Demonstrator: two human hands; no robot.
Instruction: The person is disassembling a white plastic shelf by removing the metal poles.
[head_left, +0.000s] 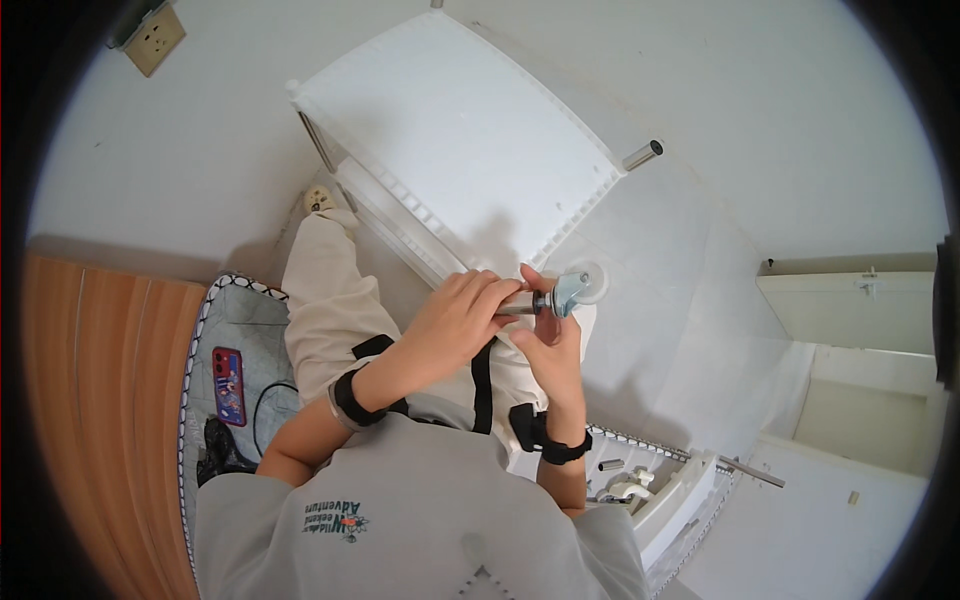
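My left hand [462,315] is wrapped round a short metal tube [515,303] that extends from the shelf's near corner. At the tube's end sits a caster [572,292] with a shiny metal bracket and a pale wheel. My right hand [552,345] is closed round the joint between caster and tube, thumb below and fingers above. The white plastic shelf [440,120] lies beyond my hands, tilted between my legs. Its other metal posts [643,155] stick out at the corners. My fingers hide part of the tube.
To my left, a phone [229,386] in a red and blue case lies on a grey cushion beside a black cable. A white shelf part [680,510] and small fittings [628,487] lie at my lower right. A white cabinet [850,400] stands at the far right.
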